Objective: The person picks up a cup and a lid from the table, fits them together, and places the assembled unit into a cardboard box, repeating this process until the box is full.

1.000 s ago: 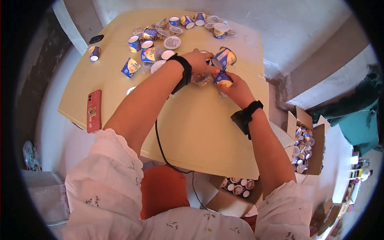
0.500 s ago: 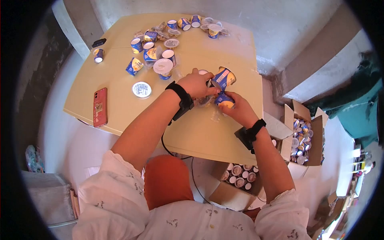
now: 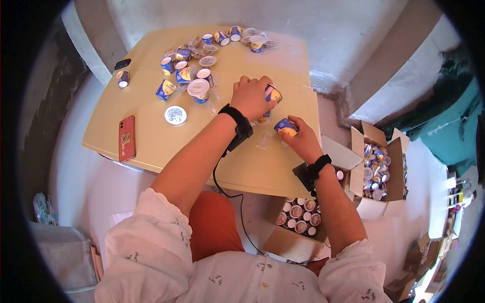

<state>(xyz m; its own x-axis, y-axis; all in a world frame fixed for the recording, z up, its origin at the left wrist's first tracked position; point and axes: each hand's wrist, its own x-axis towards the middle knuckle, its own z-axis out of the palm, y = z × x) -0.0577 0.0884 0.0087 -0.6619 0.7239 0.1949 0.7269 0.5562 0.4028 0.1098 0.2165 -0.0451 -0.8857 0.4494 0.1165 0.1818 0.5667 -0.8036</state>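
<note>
My left hand (image 3: 253, 100) is closed around a blue-and-yellow paper cup (image 3: 274, 94) above the right half of the table; the hand covers much of the cup. Another blue-and-yellow cup (image 3: 262, 119) shows just below that hand, partly hidden by it. With its thumb and fingers, my right hand (image 3: 304, 140) grips a smaller blue-and-yellow paper cup (image 3: 286, 127), tilted and close to the tabletop. The two hands are apart. Left of them, a cup with a white round lid (image 3: 198, 88) stands among other cups and clear plastic pieces.
The yellow table (image 3: 202, 151) bears several cups toward its far side, a round printed lid (image 3: 176, 115), a red phone (image 3: 127, 138) and a small black object (image 3: 122, 64). Open cartons of cups (image 3: 376, 169) and jars (image 3: 300, 216) stand below at the right. A black cable (image 3: 242, 212) hangs by my lap.
My hands have moved apart. The left has shifted up onto the larger cup, while the right keeps its smaller cup. The head view has shifted slightly.
</note>
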